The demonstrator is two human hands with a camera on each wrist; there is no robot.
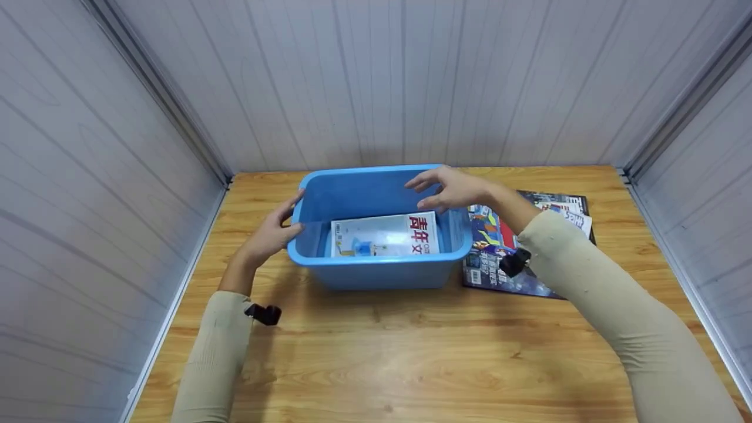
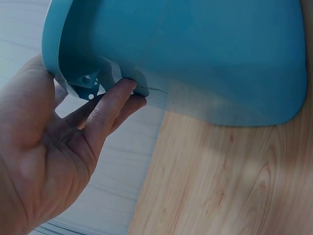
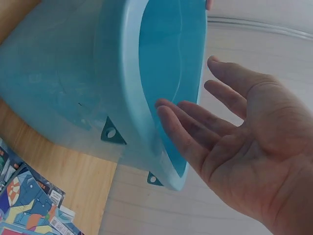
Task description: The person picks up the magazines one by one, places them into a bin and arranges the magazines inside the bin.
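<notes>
Pale panelled walls close in a wooden table [image 1: 376, 364] on three sides. At the left, the left hand [image 1: 271, 235] is at the left end of a blue bin [image 1: 382, 273]: in the left wrist view its fingers [image 2: 115, 100] curl up under the rim by the handle there, with the thumb over the top edge, so it grips the bin's end. The bin stands near the middle of the table, toward the back wall, and a white magazine [image 1: 385, 235] with red characters lies flat inside it. Above the bin's right side hovers the right hand [image 1: 449, 188], palm down, fingers spread and nearly straight, holding nothing; in the right wrist view its fingertips [image 3: 168, 112] are just beside the rim, and I cannot tell whether they touch. Right of the bin, close against it, a stack of magazines [image 1: 529, 276] lies on the table, partly hidden by the right forearm.
</notes>
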